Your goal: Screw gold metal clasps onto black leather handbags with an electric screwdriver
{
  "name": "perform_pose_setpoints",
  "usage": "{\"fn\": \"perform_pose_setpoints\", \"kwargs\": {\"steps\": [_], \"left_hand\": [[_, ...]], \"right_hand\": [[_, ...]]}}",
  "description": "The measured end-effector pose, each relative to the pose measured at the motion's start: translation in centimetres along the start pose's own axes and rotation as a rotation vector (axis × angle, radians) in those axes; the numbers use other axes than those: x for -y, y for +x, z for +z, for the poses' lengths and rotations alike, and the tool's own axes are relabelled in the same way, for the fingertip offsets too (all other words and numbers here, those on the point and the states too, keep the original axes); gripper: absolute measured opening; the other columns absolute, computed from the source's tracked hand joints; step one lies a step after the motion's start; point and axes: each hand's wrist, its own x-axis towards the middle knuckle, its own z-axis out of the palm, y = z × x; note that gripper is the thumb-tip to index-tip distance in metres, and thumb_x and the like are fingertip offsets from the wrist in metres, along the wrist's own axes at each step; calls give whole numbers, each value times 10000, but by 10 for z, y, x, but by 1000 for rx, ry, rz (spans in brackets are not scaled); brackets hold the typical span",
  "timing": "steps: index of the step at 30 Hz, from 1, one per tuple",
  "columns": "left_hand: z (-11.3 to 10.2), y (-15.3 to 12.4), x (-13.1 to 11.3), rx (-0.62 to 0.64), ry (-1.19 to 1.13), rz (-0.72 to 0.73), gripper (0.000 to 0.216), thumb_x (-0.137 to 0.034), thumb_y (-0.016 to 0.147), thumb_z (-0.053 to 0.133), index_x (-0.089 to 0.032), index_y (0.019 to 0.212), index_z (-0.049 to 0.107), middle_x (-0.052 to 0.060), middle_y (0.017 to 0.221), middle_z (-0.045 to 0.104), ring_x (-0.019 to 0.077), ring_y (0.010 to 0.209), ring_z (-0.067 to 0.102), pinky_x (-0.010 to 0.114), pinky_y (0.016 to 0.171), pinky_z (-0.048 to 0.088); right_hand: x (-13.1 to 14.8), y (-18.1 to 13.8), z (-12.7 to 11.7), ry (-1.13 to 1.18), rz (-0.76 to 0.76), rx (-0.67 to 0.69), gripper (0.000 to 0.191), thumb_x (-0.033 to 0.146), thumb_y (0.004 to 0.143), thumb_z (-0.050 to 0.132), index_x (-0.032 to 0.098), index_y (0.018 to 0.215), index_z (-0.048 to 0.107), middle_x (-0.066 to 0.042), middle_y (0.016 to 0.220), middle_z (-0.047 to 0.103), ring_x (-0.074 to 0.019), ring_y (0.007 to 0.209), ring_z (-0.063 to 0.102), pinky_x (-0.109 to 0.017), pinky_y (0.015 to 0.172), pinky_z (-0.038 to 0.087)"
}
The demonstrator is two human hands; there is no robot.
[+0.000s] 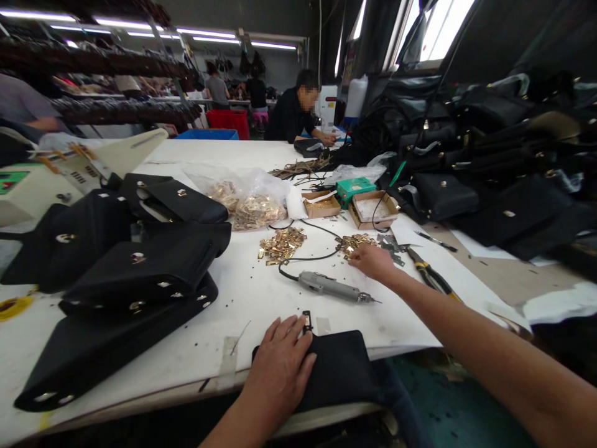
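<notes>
My left hand (282, 364) lies with its fingers stretched out flat over a black leather bag piece (342, 367) at the table's front edge. Beside its fingertips is a small metal fitting (306, 320) at the edge of the leather. My right hand (372, 261) reaches to a pile of gold-coloured metal fittings (353, 242), its fingers curled together; what they pinch is hidden. Between the hands lies a grey electric screwdriver (333, 287), its bit pointing right. A second pile of gold fittings (282, 244) sits to the left of the cord.
Finished-looking black bags (135, 274) are stacked on the left. Pliers (431, 274) lie right of my right forearm. Clear plastic bags of fittings (259, 208), small cardboard boxes (373, 208) and a green box (355, 191) stand farther back. A co-worker (298, 112) leans over the far end.
</notes>
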Motion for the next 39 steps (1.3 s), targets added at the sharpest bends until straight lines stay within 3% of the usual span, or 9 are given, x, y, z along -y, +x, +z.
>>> {"fn": "perform_pose_setpoints", "kwargs": {"steps": [7, 12, 18, 22, 29, 34, 36, 39], "left_hand": [[0, -2, -1, -7, -15, 2, 280, -288, 946, 570, -265, 1210, 659, 68, 1458, 586, 301, 1354, 522, 580, 1173, 386], [1, -4, -1, -5, -31, -11, 273, -298, 955, 556, -268, 1209, 652, 56, 1459, 586, 292, 1361, 512, 574, 1181, 372], [0, -3, -2, -4, -31, -15, 260, -297, 951, 565, -269, 1194, 653, 49, 1462, 583, 285, 1362, 508, 568, 1187, 363], [-2, -1, -3, 20, -35, -29, 255, -304, 953, 568, -280, 1193, 652, 36, 1473, 575, 281, 1375, 498, 573, 1202, 337], [-5, -1, -5, 35, -12, -25, 262, -310, 952, 577, -269, 1198, 656, 47, 1468, 579, 294, 1368, 503, 589, 1199, 321], [-5, -2, -4, 25, -16, -15, 264, -331, 969, 568, -275, 1213, 654, 39, 1466, 582, 297, 1364, 501, 593, 1187, 323], [-4, -3, -3, 18, -19, -3, 267, -345, 977, 563, -273, 1217, 656, 42, 1472, 575, 300, 1367, 491, 597, 1184, 319], [-3, -4, -2, 14, -20, 11, 278, -362, 986, 557, -268, 1226, 659, 50, 1472, 572, 303, 1357, 492, 604, 1170, 328]], "right_hand": [[11, 8, -8, -106, -29, 45, 264, 366, 896, 597, 189, 968, 780, -192, 1081, 737, -345, 1019, 675, -412, 820, 499], [5, 22, -16, -89, -94, 100, 211, 317, 821, 669, 230, 986, 768, -112, 1035, 751, -282, 936, 687, -333, 727, 489], [-1, 35, -28, -55, -344, 159, 431, 154, 753, 707, 333, 1143, 745, 2, 1089, 747, -209, 968, 664, -268, 737, 447], [-5, 43, -27, -63, -428, 201, 397, 115, 704, 746, 316, 1044, 783, -1, 1013, 747, -210, 933, 659, -271, 723, 425], [-8, 50, -31, 0, -385, 193, 275, 138, 639, 810, 238, 890, 760, -7, 895, 749, -193, 809, 674, -245, 650, 418], [-11, 26, -44, 176, -341, 200, 87, 231, 821, 672, 191, 875, 727, -20, 757, 733, -167, 701, 683, -229, 594, 452], [0, 0, -43, 425, -318, 177, 167, 312, 872, 635, 177, 924, 719, -36, 761, 734, -166, 692, 688, -227, 573, 468], [33, -48, -28, 836, -285, 195, 233, 386, 844, 683, 171, 925, 722, -39, 741, 726, -163, 651, 675, -233, 545, 472]]}}
